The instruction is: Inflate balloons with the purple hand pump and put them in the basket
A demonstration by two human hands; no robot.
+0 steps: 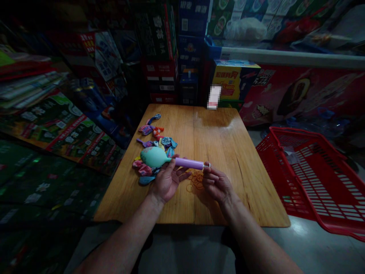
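As the head view records, both of the person's hands are engaged at opposite ends of a purple hand pump (189,163), held roughly level above the bench (216,144). A turquoise balloon (153,156), rounded with air and bearing a printed pattern at its far end, is fitted by its neck to the left end of the pump. The left hand (167,182) pinches the balloon's neck where it meets the pump, the thumb in front, the remaining fingers loosely spread beneath the barrel. The right hand (217,185) grips the white handle end (207,165) of the pump between thumb and fingertips, the other fingers curled.

Behind, below and beside the balloon, a loose cluster of limp balloons (167,142) in blue, pink, purple, orange and yellow occupies the left side of the bench. Orange rubber bands (197,179) lie in a pile beneath the pump, just beside the right hand. At the far edge, a small pale item (213,97) is pixelated and cannot be identified. Beyond it stands a yellow and blue box (228,80). A red plastic basket (275,152) sits to the right of the bench; green cartons (37,186) are stacked to the left.
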